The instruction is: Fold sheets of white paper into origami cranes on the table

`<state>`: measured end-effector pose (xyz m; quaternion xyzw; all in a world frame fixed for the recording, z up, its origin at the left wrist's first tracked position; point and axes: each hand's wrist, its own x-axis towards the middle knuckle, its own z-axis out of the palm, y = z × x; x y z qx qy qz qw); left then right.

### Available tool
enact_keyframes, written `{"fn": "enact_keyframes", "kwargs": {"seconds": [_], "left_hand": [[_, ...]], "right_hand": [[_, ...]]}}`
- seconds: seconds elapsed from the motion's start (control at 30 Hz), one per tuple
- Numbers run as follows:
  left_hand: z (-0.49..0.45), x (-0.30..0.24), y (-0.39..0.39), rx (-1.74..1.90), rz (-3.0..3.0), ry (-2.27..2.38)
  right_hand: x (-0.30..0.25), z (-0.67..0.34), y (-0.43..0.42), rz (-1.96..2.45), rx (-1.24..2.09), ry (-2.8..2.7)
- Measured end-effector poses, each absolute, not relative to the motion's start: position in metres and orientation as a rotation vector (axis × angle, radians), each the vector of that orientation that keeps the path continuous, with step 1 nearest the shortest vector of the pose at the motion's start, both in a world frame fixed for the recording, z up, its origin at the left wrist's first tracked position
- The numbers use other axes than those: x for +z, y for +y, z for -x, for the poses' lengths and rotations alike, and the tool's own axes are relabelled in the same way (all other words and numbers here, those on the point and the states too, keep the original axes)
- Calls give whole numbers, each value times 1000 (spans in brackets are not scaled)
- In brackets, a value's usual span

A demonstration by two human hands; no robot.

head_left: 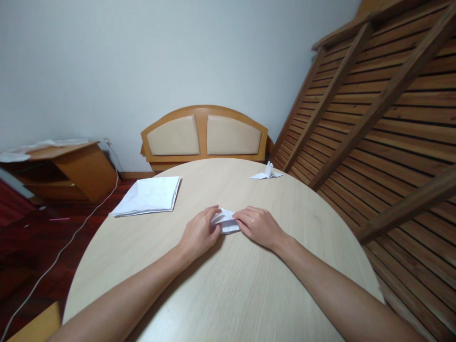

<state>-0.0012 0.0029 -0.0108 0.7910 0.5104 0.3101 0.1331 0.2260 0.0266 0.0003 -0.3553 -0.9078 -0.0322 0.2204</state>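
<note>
A small piece of folded white paper [228, 224] is between my two hands, at the middle of the round table [228, 294]. My left hand [202, 229] grips its left end, fingers over the far side and thumb at the near side. At the other end, my right hand [259, 226] is closed on the paper, its fingertips pressing on the upper fold. Part of the paper is hidden under the fingers. Farther back on the right of the table stands a folded white paper crane [267, 172], apart from both hands.
A stack of white paper [147, 194] lies at the table's left edge. Beyond the table is a padded headboard [204, 133]. A slatted wooden frame [384, 114] leans on the right. To the left are a low wooden desk [80, 166] and a white cable [73, 237] on the floor.
</note>
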Motion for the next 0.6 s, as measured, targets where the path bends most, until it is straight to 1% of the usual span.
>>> {"fn": "enact_keyframes", "kwargs": {"seconds": [0.13, 0.2, 0.3, 0.43, 0.6], "left_hand": [[-2, -11, 6, 1182, -1915, 1360], [-5, -9, 7, 1269, -1710, 1290], [-8, -7, 6, 1368, -1575, 1218], [-11, -11, 6, 1351, -1612, 1186], [-12, -19, 4, 1202, -1929, 1144]], "right_hand": [[1, -226, 26, 1054, -53, -2419], [0, -226, 25, 1088, -11, -2372], [-1, -225, 25, 1127, 103, -2282], [-8, -221, 28, 1126, 396, -2067], [-20, -219, 35, 1046, 878, -1760]]}}
